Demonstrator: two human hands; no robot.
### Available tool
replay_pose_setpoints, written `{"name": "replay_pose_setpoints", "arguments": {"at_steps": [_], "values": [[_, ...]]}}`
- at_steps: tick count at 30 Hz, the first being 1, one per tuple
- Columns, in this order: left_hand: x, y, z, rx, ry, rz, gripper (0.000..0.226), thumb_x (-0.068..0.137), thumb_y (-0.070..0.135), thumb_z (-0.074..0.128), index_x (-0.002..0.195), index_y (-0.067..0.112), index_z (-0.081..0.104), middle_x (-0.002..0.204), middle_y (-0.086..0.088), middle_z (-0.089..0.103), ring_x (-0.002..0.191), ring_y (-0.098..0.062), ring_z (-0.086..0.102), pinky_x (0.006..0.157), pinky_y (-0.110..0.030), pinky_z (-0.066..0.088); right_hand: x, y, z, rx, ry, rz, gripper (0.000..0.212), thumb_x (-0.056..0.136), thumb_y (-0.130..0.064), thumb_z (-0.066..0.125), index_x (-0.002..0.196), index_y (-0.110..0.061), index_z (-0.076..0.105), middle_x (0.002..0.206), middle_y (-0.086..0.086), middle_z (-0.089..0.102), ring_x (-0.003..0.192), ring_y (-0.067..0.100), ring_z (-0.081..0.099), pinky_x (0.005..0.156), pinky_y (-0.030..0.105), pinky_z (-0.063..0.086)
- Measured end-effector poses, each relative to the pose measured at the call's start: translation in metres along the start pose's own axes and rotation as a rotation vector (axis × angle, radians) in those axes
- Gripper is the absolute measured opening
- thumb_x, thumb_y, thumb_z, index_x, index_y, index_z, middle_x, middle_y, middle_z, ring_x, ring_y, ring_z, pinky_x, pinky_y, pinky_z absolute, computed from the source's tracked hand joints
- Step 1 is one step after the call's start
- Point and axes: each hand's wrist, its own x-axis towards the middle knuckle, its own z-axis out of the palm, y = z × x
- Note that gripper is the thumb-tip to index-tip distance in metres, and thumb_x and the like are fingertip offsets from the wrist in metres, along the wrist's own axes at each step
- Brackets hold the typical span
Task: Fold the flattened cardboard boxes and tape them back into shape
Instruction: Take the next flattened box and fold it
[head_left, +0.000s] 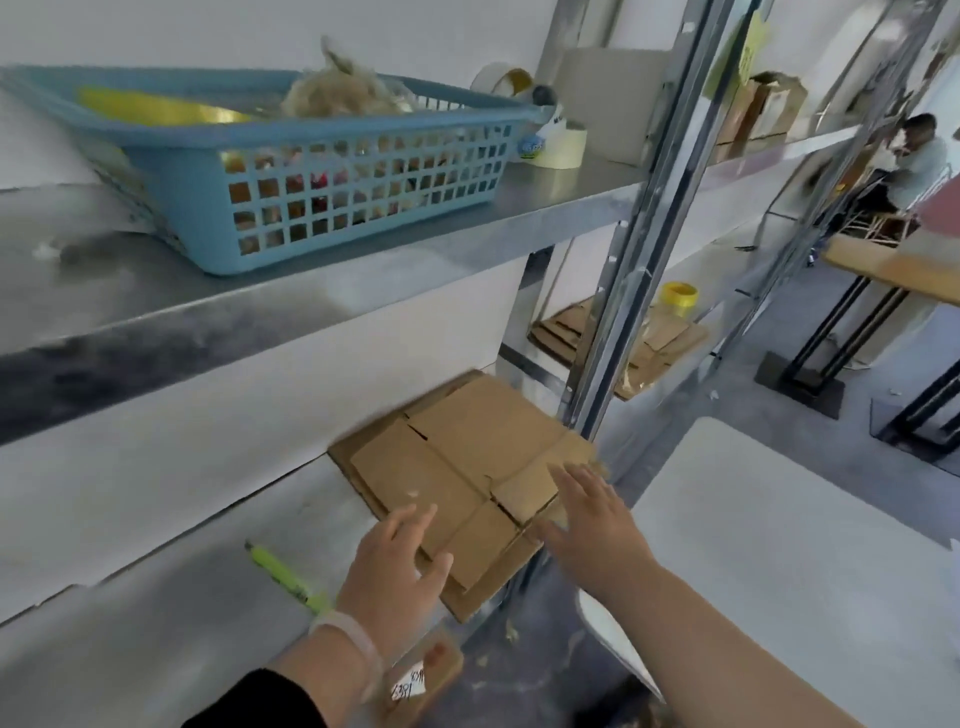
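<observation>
Flat cardboard stack (467, 457) on lower shelf (171, 634), green pen (283, 574) to left. L hand (389, 566) & R hand (592, 519) at near edge, fingers spread, gripping nothing. Contact unclear (blur).

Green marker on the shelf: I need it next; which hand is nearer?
Left; left hand just right of the green marker, right hand farther right, by the cardboard.

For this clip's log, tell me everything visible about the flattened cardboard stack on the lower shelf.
The flattened cardboard stack is plain brown board: several unfolded boxes lying flat, with flap cuts and creases showing. It lies on the lower metal shelf, beside an upright post. The left hand, fingers spread, lies over its near edge; the right hand reaches its right side.
</observation>
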Motion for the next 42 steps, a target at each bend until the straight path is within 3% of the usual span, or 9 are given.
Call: {"name": "replay_pose_setpoints", "arguments": {"at_steps": [7, 11, 17, 20, 23, 26, 31, 37, 42], "values": [[0.043, 0.007, 0.021, -0.166, 0.116, -0.363, 0.060, 0.092, 0.036, 0.058, 0.146, 0.024, 0.035, 0.150, 0.000, 0.034, 0.140, -0.016, 0.028, 0.116, -0.037, 0.024, 0.117, 0.032, -0.014, 0.075, -0.098, -0.039, 0.060, 0.099, -0.039, 0.042, 0.153, -0.021, 0.023, 0.160, 0.006, 0.022, 0.148, 0.025, 0.018, 0.120, 0.041, 0.016], [0.050, 0.005, 0.028, -0.368, 0.144, -0.558, 0.069, 0.090, 0.039, 0.059, 0.150, 0.029, 0.026, 0.144, -0.002, 0.041, 0.129, -0.016, 0.044, 0.104, -0.032, 0.039, 0.156, 0.042, -0.004, 0.098, -0.243, -0.011, 0.041, 0.099, -0.028, 0.041, 0.139, -0.016, 0.039, 0.133, 0.013, 0.047, 0.124, 0.031, 0.046, 0.108, 0.048, 0.038], [0.061, 0.004, 0.031, -0.536, 0.241, -0.656, 0.064, 0.092, 0.026, 0.062, 0.148, 0.024, 0.032, 0.144, -0.003, 0.045, 0.127, -0.015, 0.049, 0.093, -0.021, 0.039, 0.175, 0.048, 0.001, -0.014, -0.244, 0.017, 0.055, 0.098, -0.044, 0.047, 0.145, -0.019, 0.037, 0.137, 0.011, 0.052, 0.124, 0.032, 0.050, 0.104, 0.046, 0.043], [0.065, 0.005, 0.028, -0.684, 0.379, -0.665, 0.036, 0.090, 0.017, 0.065, 0.122, 0.029, 0.054, 0.118, 0.008, 0.061, 0.097, 0.000, 0.062, 0.080, -0.016, 0.047, 0.175, 0.049, -0.001, 0.084, -0.178, 0.060, 0.061, 0.096, -0.045, 0.053, 0.149, -0.021, 0.035, 0.138, 0.010, 0.052, 0.123, 0.032, 0.050, 0.104, 0.047, 0.044], [0.068, 0.009, 0.019, -0.904, 0.460, -0.736, 0.023, 0.090, 0.018, 0.065, 0.105, 0.029, 0.051, 0.097, 0.006, 0.068, 0.086, -0.010, 0.064, 0.079, -0.030, 0.052, 0.175, 0.045, -0.008, 0.264, -0.089, 0.068, 0.058, 0.095, -0.041, 0.058, 0.146, -0.021, 0.041, 0.135, 0.009, 0.054, 0.120, 0.030, 0.052, 0.100, 0.044, 0.046], [0.071, 0.017, 0.008, -1.047, 0.452, -0.670, 0.017, 0.094, 0.018, 0.060, 0.110, 0.019, 0.066, 0.107, -0.003, 0.071, 0.093, -0.018, 0.067, 0.077, -0.031, 0.054, 0.169, 0.037, -0.016, 0.410, -0.055, 0.042, 0.058, 0.094, -0.041, 0.059, 0.147, -0.023, 0.041, 0.139, 0.006, 0.052, 0.118, 0.025, 0.053, 0.093, 0.037, 0.044], [0.076, 0.026, -0.013, -1.221, 0.522, -0.592, 0.015, 0.095, 0.014, 0.057, 0.106, 0.023, 0.062, 0.105, -0.003, 0.069, 0.096, -0.023, 0.066, 0.082, -0.040, 0.054, 0.159, 0.025, -0.034, 0.554, 0.015, -0.011, 0.058, 0.093, -0.038, 0.062, 0.146, -0.023, 0.043, 0.135, 0.003, 0.054, 0.107, 0.016, 0.051, 0.085, 0.032, 0.041], [0.059, 0.006, -0.045, -1.100, 0.726, -0.531, 0.024, 0.089, 0.013, 0.064, 0.100, 0.032, 0.057, 0.091, 0.002, 0.072, 0.079, -0.017, 0.070, 0.064, -0.033, 0.055, 0.148, 0.007, -0.056, 0.742, -0.065, -0.037, 0.041, 0.088, -0.037, 0.069, 0.127, -0.028, 0.060, 0.113, -0.006, 0.066, 0.096, 0.012, 0.062, 0.072, 0.028, 0.046], [0.005, -0.029, -0.083, -0.892, 0.846, -0.434, 0.031, 0.089, 0.009, 0.062, 0.103, 0.035, 0.054, 0.095, 0.000, 0.069, 0.088, -0.017, 0.065, 0.075, -0.032, 0.050, 0.126, -0.036, -0.044, 0.799, -0.262, -0.153, 0.033, 0.083, -0.029, 0.075, 0.112, -0.027, 0.060, 0.106, -0.001, 0.068, 0.096, 0.019, 0.066, 0.086, 0.045, 0.055]]}}
